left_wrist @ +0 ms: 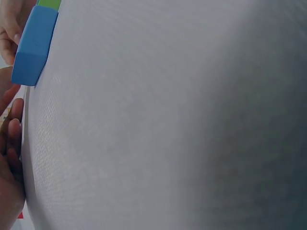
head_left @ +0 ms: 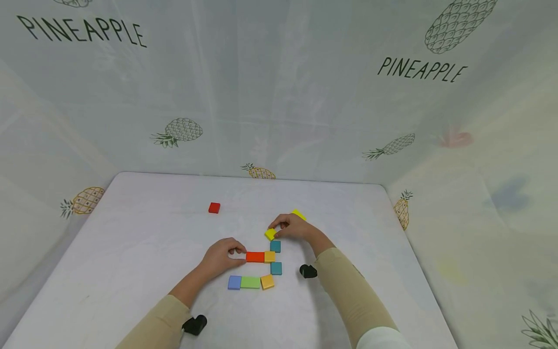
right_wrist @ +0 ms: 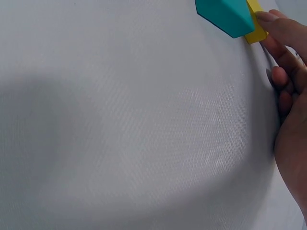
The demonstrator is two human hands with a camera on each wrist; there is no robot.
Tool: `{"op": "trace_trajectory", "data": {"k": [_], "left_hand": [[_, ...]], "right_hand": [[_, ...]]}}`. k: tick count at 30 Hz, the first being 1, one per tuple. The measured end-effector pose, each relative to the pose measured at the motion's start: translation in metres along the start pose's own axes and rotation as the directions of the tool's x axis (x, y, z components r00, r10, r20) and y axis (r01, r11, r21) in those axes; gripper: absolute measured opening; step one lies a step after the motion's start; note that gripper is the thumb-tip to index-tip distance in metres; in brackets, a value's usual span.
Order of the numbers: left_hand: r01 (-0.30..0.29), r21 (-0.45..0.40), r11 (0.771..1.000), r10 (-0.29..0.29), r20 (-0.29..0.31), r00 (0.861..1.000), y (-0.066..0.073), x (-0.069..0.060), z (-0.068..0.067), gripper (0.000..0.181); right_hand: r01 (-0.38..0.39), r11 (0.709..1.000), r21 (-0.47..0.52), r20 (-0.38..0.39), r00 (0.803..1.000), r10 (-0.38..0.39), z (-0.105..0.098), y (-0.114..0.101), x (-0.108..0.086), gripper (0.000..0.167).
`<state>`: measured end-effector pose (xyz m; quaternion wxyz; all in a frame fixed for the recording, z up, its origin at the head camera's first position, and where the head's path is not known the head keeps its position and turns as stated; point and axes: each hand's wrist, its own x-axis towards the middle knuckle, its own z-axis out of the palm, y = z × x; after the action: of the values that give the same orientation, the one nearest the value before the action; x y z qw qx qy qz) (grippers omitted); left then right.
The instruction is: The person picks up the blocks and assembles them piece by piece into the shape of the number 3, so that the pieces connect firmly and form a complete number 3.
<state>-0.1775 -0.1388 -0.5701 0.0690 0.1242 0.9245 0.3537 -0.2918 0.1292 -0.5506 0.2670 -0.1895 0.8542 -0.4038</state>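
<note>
My left hand (head_left: pixel 224 256) holds the left end of a red rectangular block (head_left: pixel 255 257) between thumb and forefinger. That block's other end meets an orange-yellow square block (head_left: pixel 270 257). My right hand (head_left: pixel 293 226) pinches a yellow block (head_left: pixel 270 234), turned at an angle, just above a teal block (head_left: pixel 275 246). In the right wrist view the thumb and fingers grip the yellow block (right_wrist: pixel 256 34) behind the teal one (right_wrist: pixel 225 17). A second teal block (head_left: pixel 276 268) lies below the orange-yellow one. Nearer me, a blue block (head_left: pixel 234 283), a green block (head_left: pixel 250 282) and a tilted orange block (head_left: pixel 267 282) form a row.
A red square block (head_left: pixel 214 208) lies alone farther back on the white table (head_left: pixel 144 232). Another yellow block (head_left: pixel 299 214) is partly hidden behind my right hand. Black wrist-worn devices (head_left: pixel 308 271) show beside both sleeves. A pineapple-print cloth (head_left: pixel 279 97) hangs behind the table.
</note>
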Motion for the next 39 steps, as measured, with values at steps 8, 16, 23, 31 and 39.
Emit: {"op": "trace_trajectory", "data": {"k": [8, 16, 23, 31, 39], "left_hand": [[0.028, -0.039, 0.999, -0.027, 0.013, 1.000, -0.001, 0.000, -0.002, 0.021], [0.063, -0.124, 0.990, -0.057, 0.051, 0.997, 0.009, 0.006, -0.015, 0.022], [0.027, -0.101, 0.995, -0.019, 0.080, 0.997, 0.028, 0.026, -0.026, 0.024], [-0.006, -0.076, 0.997, 0.014, 0.097, 0.995, 0.048, 0.056, -0.030, 0.027], [-0.019, -0.076, 0.997, 0.028, 0.125, 0.992, 0.061, 0.084, -0.022, 0.027]], "right_hand": [[-0.026, 0.999, 0.032, -0.048, 0.998, 0.028, 0.001, -0.005, -0.006, 0.022], [0.079, 0.996, 0.032, -0.123, 0.990, -0.074, 0.005, -0.002, -0.019, 0.028], [0.112, 0.993, 0.043, -0.178, 0.979, -0.102, 0.014, 0.001, -0.032, 0.032], [0.116, 0.993, 0.033, -0.279, 0.955, -0.102, 0.025, 0.005, -0.048, 0.036], [0.012, 0.994, 0.106, -0.475, 0.879, 0.040, 0.022, 0.007, -0.063, 0.032]]}}
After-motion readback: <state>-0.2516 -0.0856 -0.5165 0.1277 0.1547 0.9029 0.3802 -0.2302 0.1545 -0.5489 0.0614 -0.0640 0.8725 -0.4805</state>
